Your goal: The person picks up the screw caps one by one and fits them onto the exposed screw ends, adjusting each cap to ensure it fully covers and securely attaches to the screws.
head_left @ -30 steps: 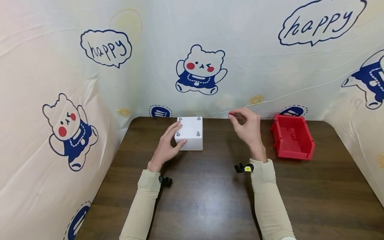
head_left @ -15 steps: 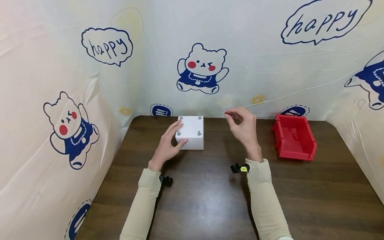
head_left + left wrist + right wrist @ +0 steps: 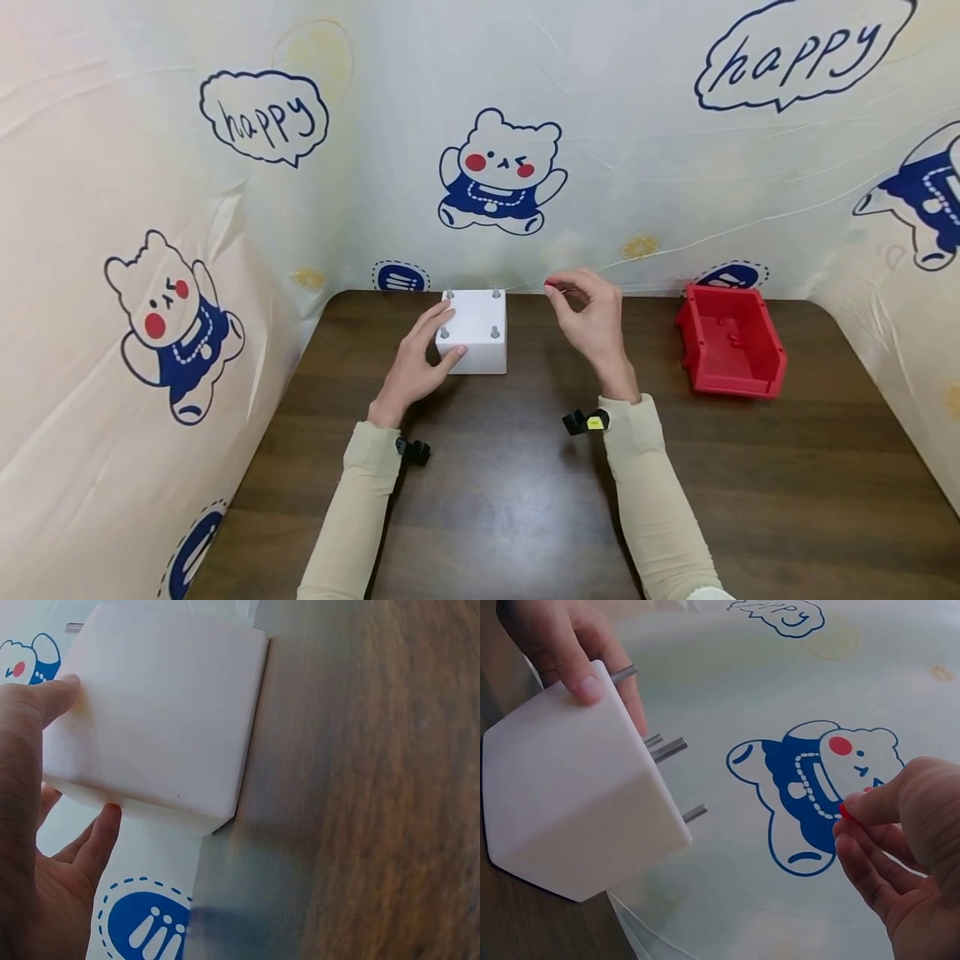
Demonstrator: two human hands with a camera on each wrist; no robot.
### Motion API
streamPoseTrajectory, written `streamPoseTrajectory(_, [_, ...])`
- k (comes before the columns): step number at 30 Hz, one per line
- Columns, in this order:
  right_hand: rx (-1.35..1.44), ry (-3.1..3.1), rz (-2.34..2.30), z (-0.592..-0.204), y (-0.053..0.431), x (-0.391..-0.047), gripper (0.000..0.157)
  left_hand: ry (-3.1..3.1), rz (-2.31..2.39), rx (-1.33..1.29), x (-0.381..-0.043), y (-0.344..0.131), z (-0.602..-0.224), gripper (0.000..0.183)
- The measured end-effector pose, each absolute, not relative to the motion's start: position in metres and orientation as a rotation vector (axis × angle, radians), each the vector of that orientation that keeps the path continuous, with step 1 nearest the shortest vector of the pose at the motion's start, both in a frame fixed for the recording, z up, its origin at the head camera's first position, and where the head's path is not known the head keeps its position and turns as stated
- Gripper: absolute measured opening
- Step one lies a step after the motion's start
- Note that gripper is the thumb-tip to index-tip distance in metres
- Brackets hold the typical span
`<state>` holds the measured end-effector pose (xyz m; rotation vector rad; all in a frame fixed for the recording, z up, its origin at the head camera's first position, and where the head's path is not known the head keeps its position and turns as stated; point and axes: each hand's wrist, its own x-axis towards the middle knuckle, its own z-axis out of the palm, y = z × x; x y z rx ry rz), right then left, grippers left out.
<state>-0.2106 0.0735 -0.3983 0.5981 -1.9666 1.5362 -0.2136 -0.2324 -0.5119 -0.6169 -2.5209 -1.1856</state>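
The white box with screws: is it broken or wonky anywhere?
Nothing looks broken. The white box sits flat on the table and its four screws stand straight. Just tiny dark marks near one edge, too small to make out.

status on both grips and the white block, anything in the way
Left grip holding white block, four threaded posts on top. Right grip pinching small red piece, clear of posts. Nothing visible between; red bin off right.

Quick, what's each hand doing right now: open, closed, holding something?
Left hand: holding the white block.
Right hand: pinching a small red piece.
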Motion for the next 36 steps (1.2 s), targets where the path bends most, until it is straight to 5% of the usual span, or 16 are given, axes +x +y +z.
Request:
streamPoseTrajectory(13, [0.643,-1.987,1.497,-0.434,0.064,-0.232,0.011,-2.531,-1.179,-0.605,-0.213,-0.232,-0.512,0.066])
streamPoseTrajectory(36, [0.706,-2.009,1.497,-0.439,0.056,-0.232,0.01,-2.526,-1.19,-0.609,-0.213,-0.234,-0.514,0.066])
